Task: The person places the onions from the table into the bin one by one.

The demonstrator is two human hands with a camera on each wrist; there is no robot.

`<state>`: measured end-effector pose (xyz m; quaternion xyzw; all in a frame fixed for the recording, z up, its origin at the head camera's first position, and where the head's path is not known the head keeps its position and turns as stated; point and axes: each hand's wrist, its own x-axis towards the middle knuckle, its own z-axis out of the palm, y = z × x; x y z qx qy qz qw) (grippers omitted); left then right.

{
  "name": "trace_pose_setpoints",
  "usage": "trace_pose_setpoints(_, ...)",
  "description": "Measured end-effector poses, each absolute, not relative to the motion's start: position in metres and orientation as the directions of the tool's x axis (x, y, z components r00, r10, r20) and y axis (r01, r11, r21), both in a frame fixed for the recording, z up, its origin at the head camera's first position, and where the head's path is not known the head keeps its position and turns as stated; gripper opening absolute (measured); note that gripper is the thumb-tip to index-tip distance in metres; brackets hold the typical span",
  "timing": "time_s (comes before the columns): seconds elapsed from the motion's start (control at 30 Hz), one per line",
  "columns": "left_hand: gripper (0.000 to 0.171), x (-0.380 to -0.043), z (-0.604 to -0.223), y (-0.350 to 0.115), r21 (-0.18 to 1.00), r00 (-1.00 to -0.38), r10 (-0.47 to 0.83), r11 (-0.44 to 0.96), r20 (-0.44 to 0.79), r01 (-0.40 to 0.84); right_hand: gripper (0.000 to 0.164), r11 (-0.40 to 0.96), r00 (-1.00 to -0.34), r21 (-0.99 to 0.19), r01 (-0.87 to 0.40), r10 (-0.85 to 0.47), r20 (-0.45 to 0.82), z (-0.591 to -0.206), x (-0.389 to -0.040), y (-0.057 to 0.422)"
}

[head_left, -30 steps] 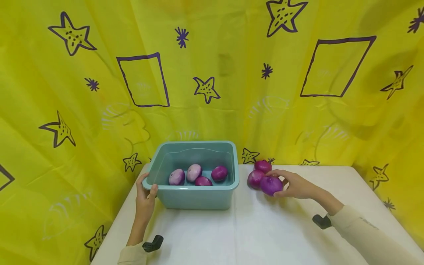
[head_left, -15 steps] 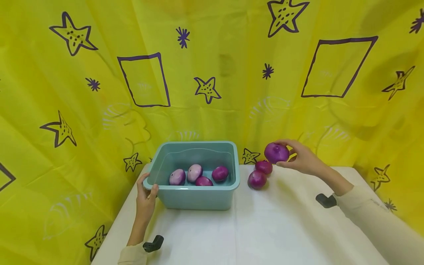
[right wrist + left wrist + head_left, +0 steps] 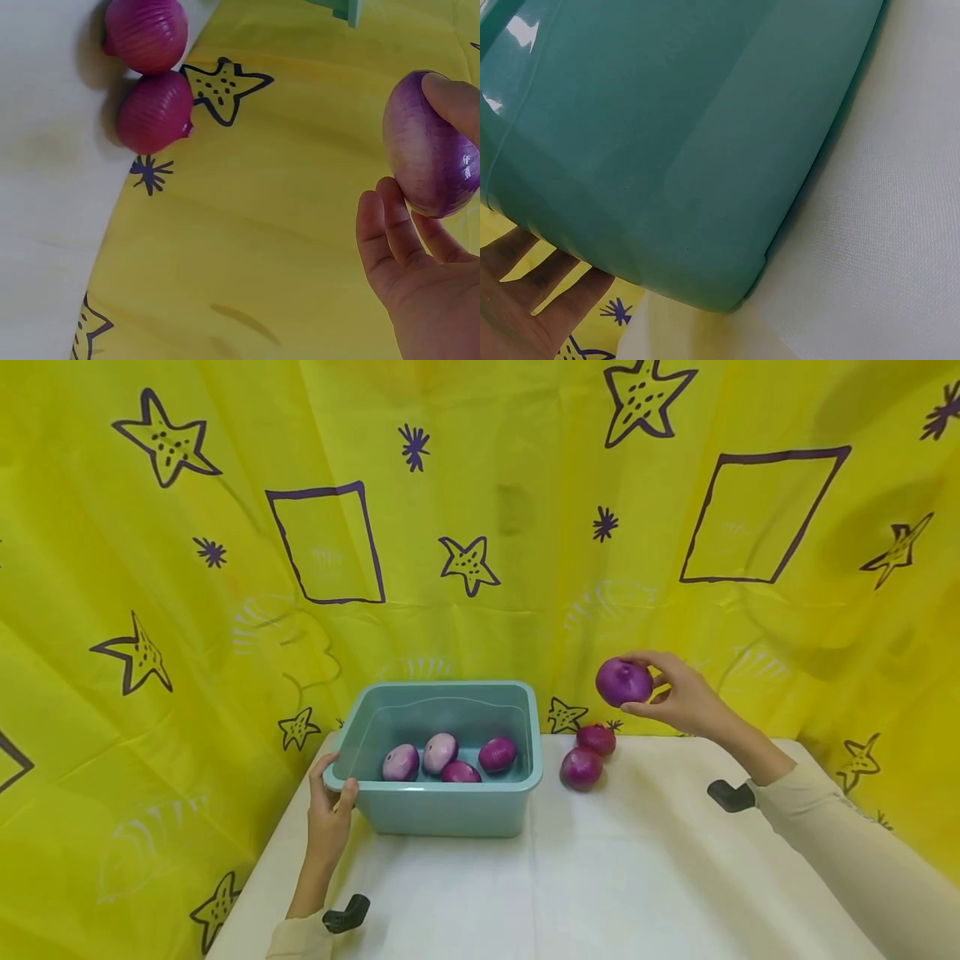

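The right hand (image 3: 678,697) has its thumb and fingers spread about as wide as an onion (image 3: 622,683) and pinches it in the air. In the right wrist view the thumb covers part of the onion's upper side, and the frame's right edge cuts off some of the hand.

Below that grip and slightly to its left, two loose onions, a near one (image 3: 581,768) and a far one (image 3: 597,740), sit on the table (image 3: 600,877), seemingly touching; the near one hides part of the far one from the head camera.

Lower and farther left of the grip stands the bin (image 3: 450,810), of which the right wrist camera catches only a cropped corner. The left hand (image 3: 328,814) grips its near left corner, thumb at the rim and fingers round the outer side; their tips are hidden in the left wrist view. Inside the bin, to the right of this hand, lie four onions (image 3: 441,752), the nearest partly hidden by the front rim. A patterned curtain (image 3: 480,635) hangs behind both hands.
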<state>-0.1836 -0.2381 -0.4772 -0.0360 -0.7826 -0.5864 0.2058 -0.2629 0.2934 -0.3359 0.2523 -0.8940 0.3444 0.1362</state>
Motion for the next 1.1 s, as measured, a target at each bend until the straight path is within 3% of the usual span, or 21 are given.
trace_pose_setpoints(0.23, 0.056, -0.184, -0.478, -0.237, 0.903, -0.913, -0.187, 0.313, 0.362, 0.294, 0.067, 0.615, -0.808, -0.530, -0.584, -0.381, 0.448, -0.335, -0.267, 0.291)
trace_pose_setpoints(0.47, 0.057, -0.184, -0.479, -0.237, 0.904, -0.914, -0.189, 0.314, 0.360, 0.291, 0.067, 0.631, -0.810, -0.509, -0.586, -0.429, 0.400, -0.323, -0.279, 0.274)
trace_pose_setpoints(1.1, 0.055, -0.186, -0.481, -0.239, 0.902, -0.912, -0.202, 0.329, 0.358, 0.281, 0.066, 0.499, -0.672, -0.481, -0.721, -0.672, 0.310, -0.298, -0.320, 0.140)
